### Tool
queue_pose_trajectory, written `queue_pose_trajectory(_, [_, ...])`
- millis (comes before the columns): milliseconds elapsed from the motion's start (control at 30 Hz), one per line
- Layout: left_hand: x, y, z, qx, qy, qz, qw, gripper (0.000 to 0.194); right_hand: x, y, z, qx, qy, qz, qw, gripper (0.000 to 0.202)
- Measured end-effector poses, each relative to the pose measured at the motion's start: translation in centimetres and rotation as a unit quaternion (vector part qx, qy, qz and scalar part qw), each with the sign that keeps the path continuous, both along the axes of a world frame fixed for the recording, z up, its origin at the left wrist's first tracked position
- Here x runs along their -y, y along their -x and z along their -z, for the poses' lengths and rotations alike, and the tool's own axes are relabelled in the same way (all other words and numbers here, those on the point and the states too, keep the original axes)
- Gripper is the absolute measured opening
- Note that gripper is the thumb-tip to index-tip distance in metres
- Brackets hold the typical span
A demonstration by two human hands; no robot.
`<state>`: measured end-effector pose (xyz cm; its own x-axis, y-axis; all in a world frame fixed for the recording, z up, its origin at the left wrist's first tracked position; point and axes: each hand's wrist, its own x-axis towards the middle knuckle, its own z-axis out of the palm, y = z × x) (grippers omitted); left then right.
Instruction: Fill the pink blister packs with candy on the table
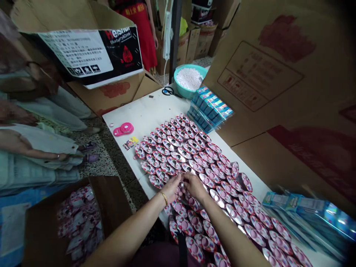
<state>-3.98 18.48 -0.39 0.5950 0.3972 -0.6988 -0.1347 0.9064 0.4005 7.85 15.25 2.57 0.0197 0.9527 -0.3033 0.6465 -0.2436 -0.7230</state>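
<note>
My left hand point(174, 188), a gold bracelet at its wrist, is half turned palm up with its fingers curled. Against it my right hand point(194, 185) has its fingers pinched together. Between them shows a small shiny round piece point(181, 184), too small to name. Both hands are over rows of small oval-topped packs point(200, 161), printed red, pink and white. Packs on the far left side have dark openings in their tops. Those on the near and right side have pink round pieces point(253, 230) in the middle. My forearms hide some packs.
On the white table point(150, 111) are a pink tape-dispenser-like item point(124, 128), a small card point(130, 143), black scissors point(169, 91), a teal basin point(180, 87) of white pieces and blue boxes point(210, 107). Large cartons point(264, 74) stand right. People stand left, near a carton of packets point(80, 218).
</note>
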Motion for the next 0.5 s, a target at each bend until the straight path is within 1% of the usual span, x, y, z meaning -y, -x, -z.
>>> queue_pose_trajectory(100, [0.7, 0.8, 0.5, 0.015, 0.006, 0.006, 1.000, 0.033, 0.3, -1.0, 0.5, -0.013, 0.042, 0.033, 0.998, 0.011])
queue_pose_trajectory(167, [0.6, 1.3, 0.5, 0.048, 0.006, 0.000, 0.999, 0.036, -0.2, -1.6, 0.3, 0.040, 0.041, 0.037, 0.998, 0.009])
queue_pose_trajectory(267, [0.4, 1.2, 0.1, 0.037, -0.035, -0.005, 0.999, 0.041, -1.1, -1.0, -0.4, 0.148, 0.024, -0.002, 0.989, 0.009])
queue_pose_trajectory(333, [0.6, 0.9, -0.2, -0.002, -0.082, 0.001, 0.997, 0.037, -1.2, 0.0, -0.9, 0.180, 0.023, -0.029, 0.983, 0.011])
queue_pose_trajectory(367, [0.7, 0.8, -0.3, -0.019, -0.098, -0.002, 0.995, 0.034, -1.1, 0.4, -1.0, 0.177, 0.029, -0.039, 0.983, 0.012])
queue_pose_trajectory(433, [0.7, 0.8, 0.1, -0.027, -0.094, 0.001, 0.995, 0.031, -0.8, 0.0, -0.8, 0.146, 0.039, -0.053, 0.987, 0.013])
queue_pose_trajectory(500, [0.3, 1.3, 0.9, -0.031, -0.083, 0.007, 0.996, 0.026, -0.9, -1.9, 0.6, 0.101, 0.037, -0.040, 0.993, 0.018])
